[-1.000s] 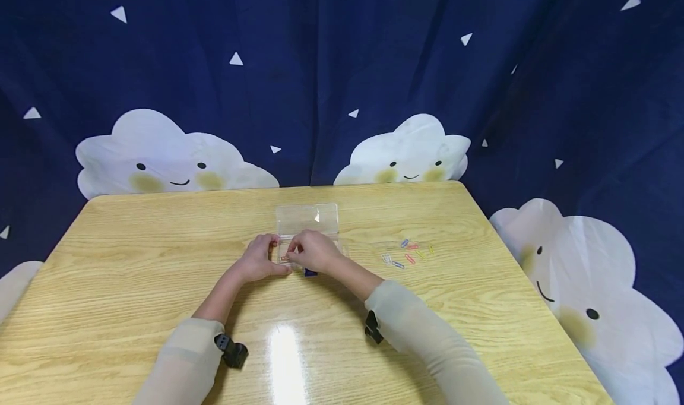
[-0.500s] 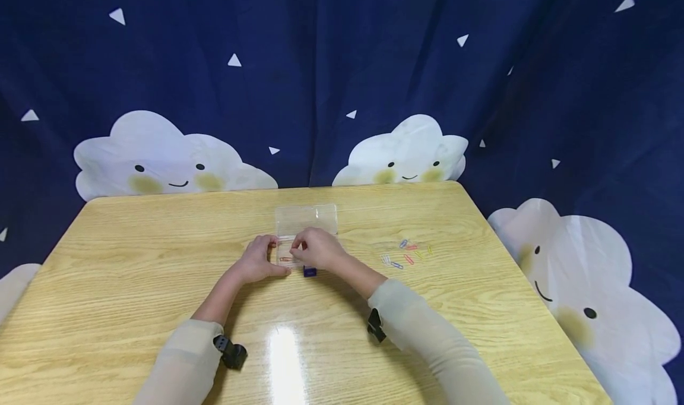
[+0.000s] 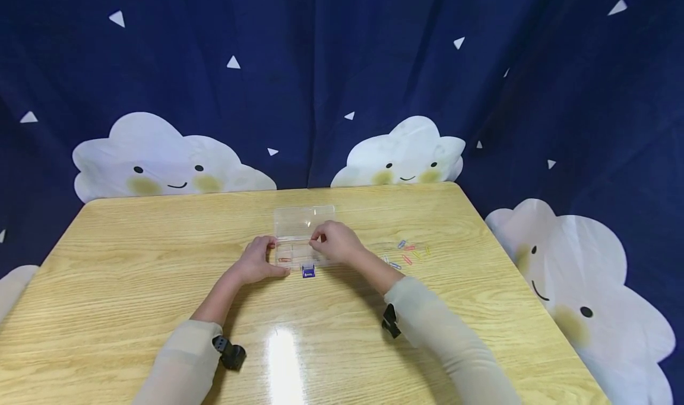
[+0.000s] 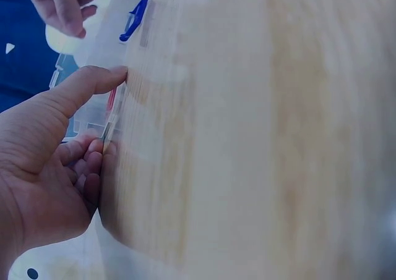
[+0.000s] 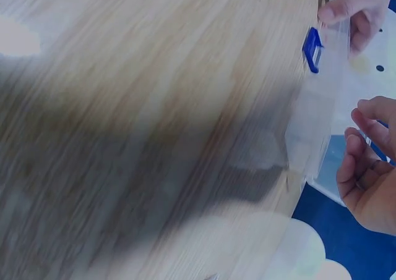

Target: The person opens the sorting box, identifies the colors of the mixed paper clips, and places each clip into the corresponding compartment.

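Note:
A clear plastic box (image 3: 301, 253) with compartments sits on the table, its transparent lid (image 3: 301, 221) tipped back behind it. My left hand (image 3: 255, 261) holds the box's left end, thumb at the front edge and fingers round the far side. One red paper clip (image 3: 285, 260) lies in the front left compartment. The blue latch (image 3: 308, 271) juts from the front of the box. Over the right part of the box is my right hand (image 3: 338, 243), fingers loosely bent; in the right wrist view no object shows between its fingertips (image 5: 362, 116).
Several loose paper clips lie to the right of the box, among them a pink clip (image 3: 407, 259), a blue clip (image 3: 395, 266) and a yellow clip (image 3: 427, 250). The wooden table (image 3: 160, 262) ends at a dark blue curtain (image 3: 256, 96) with clouds.
My right hand has let go of the red paper clip in the left compartment and moved right across the box. The blue latch has come into fuller view. My left hand stays put.

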`<move>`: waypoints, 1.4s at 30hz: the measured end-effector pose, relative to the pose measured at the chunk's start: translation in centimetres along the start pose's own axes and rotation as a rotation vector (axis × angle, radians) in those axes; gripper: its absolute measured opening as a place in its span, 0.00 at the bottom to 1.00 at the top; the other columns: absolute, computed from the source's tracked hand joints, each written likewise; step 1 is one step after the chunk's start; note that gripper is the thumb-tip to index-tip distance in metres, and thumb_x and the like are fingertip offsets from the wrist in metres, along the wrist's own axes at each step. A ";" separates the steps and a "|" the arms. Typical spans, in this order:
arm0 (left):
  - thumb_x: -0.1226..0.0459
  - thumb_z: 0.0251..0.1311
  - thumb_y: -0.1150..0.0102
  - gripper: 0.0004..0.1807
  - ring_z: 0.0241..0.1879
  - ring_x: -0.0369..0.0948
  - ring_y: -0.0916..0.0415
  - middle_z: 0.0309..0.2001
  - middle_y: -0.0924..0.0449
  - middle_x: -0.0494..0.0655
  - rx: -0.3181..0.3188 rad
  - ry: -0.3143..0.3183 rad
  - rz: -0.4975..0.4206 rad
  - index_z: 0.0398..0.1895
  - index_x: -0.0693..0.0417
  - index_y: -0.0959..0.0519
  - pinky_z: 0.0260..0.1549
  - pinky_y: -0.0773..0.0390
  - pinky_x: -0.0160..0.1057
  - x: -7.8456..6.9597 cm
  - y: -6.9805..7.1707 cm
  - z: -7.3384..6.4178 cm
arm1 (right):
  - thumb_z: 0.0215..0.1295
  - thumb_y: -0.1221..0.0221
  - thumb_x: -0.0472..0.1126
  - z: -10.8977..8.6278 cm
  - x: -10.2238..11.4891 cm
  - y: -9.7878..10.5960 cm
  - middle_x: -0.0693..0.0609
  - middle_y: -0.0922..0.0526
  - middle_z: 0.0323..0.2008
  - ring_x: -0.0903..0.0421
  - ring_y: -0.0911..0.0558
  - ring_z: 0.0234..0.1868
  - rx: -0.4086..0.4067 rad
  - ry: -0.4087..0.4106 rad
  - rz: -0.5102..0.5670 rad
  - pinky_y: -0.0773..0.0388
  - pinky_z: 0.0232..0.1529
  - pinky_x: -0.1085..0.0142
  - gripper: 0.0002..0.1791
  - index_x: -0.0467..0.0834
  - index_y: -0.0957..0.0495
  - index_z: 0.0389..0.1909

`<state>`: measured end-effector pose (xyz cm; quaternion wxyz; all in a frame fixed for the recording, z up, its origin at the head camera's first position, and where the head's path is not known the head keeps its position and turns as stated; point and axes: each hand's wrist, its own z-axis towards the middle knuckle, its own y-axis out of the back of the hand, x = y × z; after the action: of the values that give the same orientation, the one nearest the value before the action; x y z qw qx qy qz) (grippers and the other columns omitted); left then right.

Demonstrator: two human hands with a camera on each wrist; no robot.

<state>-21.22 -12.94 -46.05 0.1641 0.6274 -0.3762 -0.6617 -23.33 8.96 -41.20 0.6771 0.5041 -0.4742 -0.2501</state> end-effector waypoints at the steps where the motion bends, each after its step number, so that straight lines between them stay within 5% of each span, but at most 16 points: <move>1: 0.55 0.38 0.26 0.45 0.51 0.53 0.36 0.51 0.33 0.62 -0.001 -0.002 0.002 0.57 0.69 0.37 0.53 0.35 0.52 0.0 0.0 0.0 | 0.61 0.41 0.45 -0.1 -0.2 0.1 0.55 0.25 0.24 0.61 0.29 0.26 -0.002 -0.004 0.009 0.34 0.28 0.71 0.07 0.46 0.17 0.30; 14: 0.56 0.40 0.26 0.44 0.49 0.52 0.38 0.51 0.33 0.61 0.008 0.006 -0.006 0.57 0.69 0.37 0.52 0.35 0.51 0.0 0.1 0.0 | 0.60 0.41 0.44 -1.1 -3.2 1.5 0.53 0.23 0.26 0.60 0.28 0.28 -0.075 -0.069 0.046 0.32 0.31 0.68 0.08 0.45 0.16 0.30; 36: 0.55 0.41 0.27 0.44 0.50 0.52 0.38 0.52 0.33 0.61 0.019 0.013 -0.012 0.58 0.67 0.37 0.52 0.35 0.50 -0.2 0.3 0.0 | 0.65 0.44 0.44 -5.1 -9.7 3.8 0.49 0.23 0.29 0.57 0.30 0.26 -0.058 -0.216 0.050 0.35 0.27 0.66 0.11 0.41 0.17 0.38; 42: 0.55 0.41 0.27 0.45 0.52 0.54 0.39 0.53 0.34 0.62 0.022 0.018 -0.019 0.59 0.68 0.38 0.55 0.36 0.52 -0.2 0.3 -0.1 | 0.65 0.45 0.45 -6.3 -11.0 4.4 0.51 0.24 0.24 0.60 0.33 0.14 -0.051 -0.254 0.039 0.34 0.21 0.67 0.12 0.41 0.18 0.38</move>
<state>-21.17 -13.03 -45.68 0.1542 0.6387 -0.3758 -0.6535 -23.01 22.32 -41.68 0.6289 0.4415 -0.5594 -0.3109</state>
